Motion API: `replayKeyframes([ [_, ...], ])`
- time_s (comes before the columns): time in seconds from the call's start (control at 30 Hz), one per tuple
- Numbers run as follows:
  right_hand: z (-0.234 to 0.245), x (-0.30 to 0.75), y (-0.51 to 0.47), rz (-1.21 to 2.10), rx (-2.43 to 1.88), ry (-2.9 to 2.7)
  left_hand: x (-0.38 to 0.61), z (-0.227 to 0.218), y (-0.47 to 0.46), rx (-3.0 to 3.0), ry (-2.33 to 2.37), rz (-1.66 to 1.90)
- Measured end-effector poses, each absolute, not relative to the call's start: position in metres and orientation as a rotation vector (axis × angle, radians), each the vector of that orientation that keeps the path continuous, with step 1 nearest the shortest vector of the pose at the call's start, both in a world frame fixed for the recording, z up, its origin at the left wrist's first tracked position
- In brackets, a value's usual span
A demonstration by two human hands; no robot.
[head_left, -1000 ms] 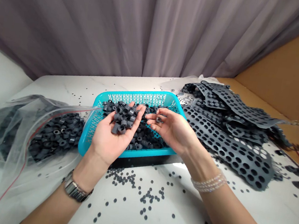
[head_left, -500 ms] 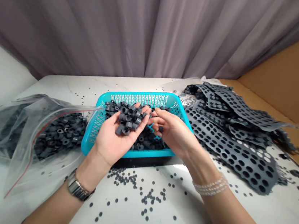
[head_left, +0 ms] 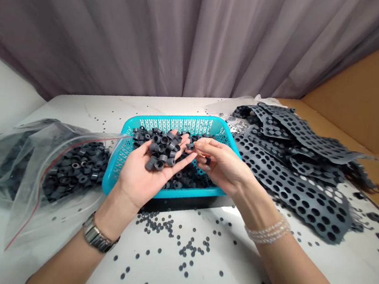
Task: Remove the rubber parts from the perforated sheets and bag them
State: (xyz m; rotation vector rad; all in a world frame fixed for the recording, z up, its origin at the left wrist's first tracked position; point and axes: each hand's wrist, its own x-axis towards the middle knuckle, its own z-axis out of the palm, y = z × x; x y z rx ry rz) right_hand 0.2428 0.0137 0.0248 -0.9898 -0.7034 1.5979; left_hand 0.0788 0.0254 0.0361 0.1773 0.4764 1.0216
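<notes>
My left hand [head_left: 144, 173] lies palm up over the near part of a turquoise basket [head_left: 178, 124], cupping a heap of small dark grey rubber rings [head_left: 162, 150]. My right hand [head_left: 223, 167] is beside it, its thumb and forefinger pinching one ring [head_left: 191, 146] at the edge of that heap. More grey rings [head_left: 185, 178] fill the basket under both hands. A watch is on my left wrist and a bead bracelet on my right.
A clear zip bag [head_left: 51, 171] full of the same rings lies open at the left. Punched grey rubber sheets [head_left: 293, 168] are piled at the right, against a cardboard wall [head_left: 371, 95]. Small grey discs [head_left: 183, 249] are scattered over the white table [head_left: 332, 270].
My right hand has closed from spread fingers into a pinch and moved left to the heap in my left palm. The left hand has stayed almost still.
</notes>
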Motion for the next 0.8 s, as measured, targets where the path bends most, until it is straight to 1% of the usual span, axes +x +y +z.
replayKeyframes([
  [0.47,0.030,0.251,0.017,1.755,-0.692,-0.402,0.082,0.037,0.028,0.137,0.518,1.065],
  [0.8,0.039,0.248,0.014,1.673,-0.893,-0.549,0.080,0.036,0.028,0.126,0.526,1.077],
])
